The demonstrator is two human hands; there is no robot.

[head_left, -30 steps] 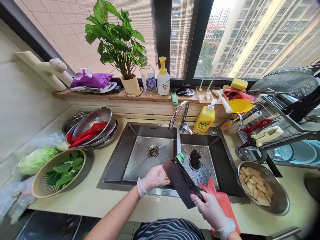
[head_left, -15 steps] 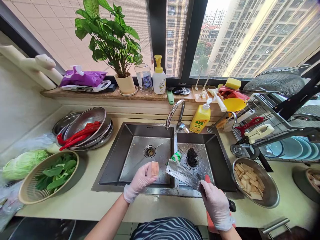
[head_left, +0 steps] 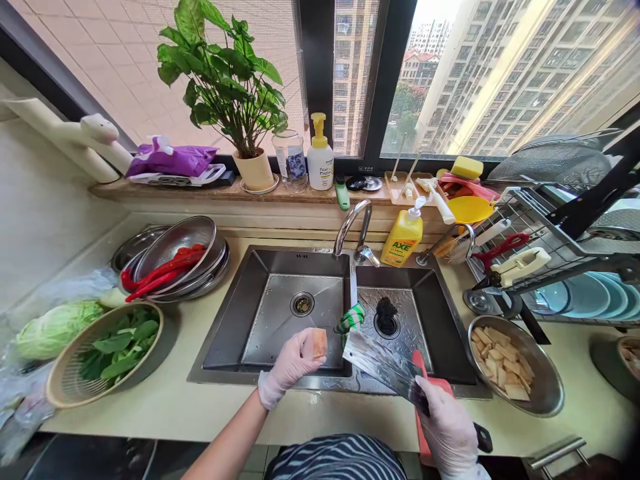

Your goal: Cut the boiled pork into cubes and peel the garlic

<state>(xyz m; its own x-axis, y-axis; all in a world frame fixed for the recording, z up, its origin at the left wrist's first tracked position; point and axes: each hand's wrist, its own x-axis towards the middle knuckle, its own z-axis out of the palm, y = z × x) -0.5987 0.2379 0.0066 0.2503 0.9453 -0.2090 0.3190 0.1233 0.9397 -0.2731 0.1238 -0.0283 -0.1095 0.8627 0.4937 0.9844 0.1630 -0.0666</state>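
The right hand (head_left: 447, 417) has its fingers wrapped around the knife (head_left: 385, 369), whose long axis slants over the front edge of the sink (head_left: 320, 383), blade pointing away leftward. The left hand's (head_left: 290, 365) fingers pinch a small block (head_left: 319, 344).

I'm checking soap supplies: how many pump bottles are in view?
2: a white bottle on the windowsill, beside the jar, and a yellow bottle just right of the faucet.
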